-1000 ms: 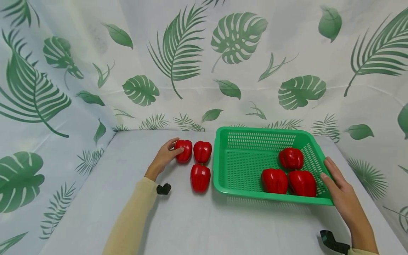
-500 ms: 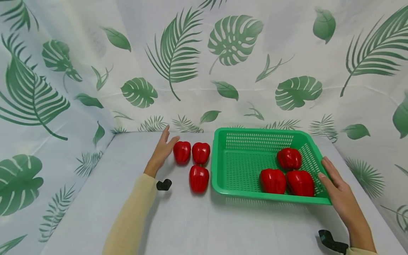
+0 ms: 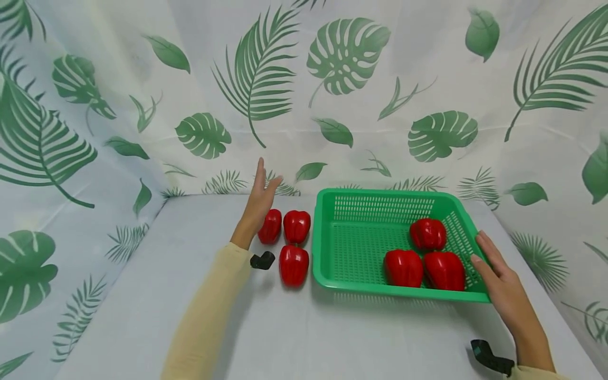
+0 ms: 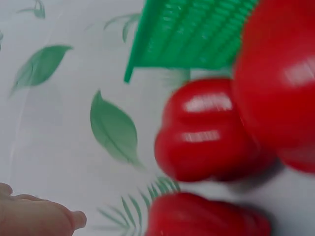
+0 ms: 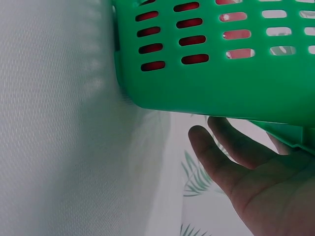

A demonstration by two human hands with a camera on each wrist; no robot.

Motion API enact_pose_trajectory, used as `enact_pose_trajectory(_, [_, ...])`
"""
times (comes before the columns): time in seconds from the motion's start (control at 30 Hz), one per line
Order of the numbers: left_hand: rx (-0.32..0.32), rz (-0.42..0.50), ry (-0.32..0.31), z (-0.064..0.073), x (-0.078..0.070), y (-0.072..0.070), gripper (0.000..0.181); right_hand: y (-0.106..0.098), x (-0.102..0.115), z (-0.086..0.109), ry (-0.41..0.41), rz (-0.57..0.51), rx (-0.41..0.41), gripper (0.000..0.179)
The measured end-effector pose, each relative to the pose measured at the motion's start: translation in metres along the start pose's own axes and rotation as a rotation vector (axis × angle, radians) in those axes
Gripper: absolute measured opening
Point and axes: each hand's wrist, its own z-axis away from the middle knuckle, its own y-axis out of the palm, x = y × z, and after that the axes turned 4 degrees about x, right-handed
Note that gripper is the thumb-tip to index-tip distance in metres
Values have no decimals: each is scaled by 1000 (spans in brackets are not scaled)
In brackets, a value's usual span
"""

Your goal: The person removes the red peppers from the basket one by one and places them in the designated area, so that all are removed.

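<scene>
My left hand (image 3: 257, 206) is raised over the far left of the table with fingers extended and nothing in it. It partly covers a red bell pepper (image 3: 271, 228). Close by are a second bell pepper (image 3: 297, 227) and a third bell pepper (image 3: 294, 266), all left of a green plastic basket (image 3: 380, 292). Inside the basket's right part lie a bell pepper (image 3: 428, 234) at the back and two in front, one a bell pepper (image 3: 404, 268). My right hand (image 3: 508, 287) holds the basket's right rim, thumb over it and fingers outside.
A white cloth (image 3: 361, 338) covers the table. Pale leaf-printed fabric (image 3: 285, 79) hangs behind and at both sides. A black wrist mount (image 3: 263, 260) sits at the left wrist, another black mount (image 3: 491, 359) at the right.
My left hand has let go of the left bell pepper and lifted up and slightly right, fingers spreading. The peppers and my right hand stay in place; the head view shifts slightly.
</scene>
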Motion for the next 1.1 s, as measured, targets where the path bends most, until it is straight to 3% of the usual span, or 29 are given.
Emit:
enact_pose_trajectory(0.37, [108,107,77,-14,-23,52,84,-3,-3,3,7,-14,-13,67])
enact_pose_trajectory(0.57, [162,106,87,-13,-33,77,85,-2,-4,4,8,-5,-17,67])
enact_pose_trajectory(0.83, [266,99,169,-13,-40,105,89,-1,-3,3,-11,-25,-20,67])
enact_pose_trajectory(1.1, [380,55,168,-12,-48,131,92,0,-2,3,-27,-15,-14,67])
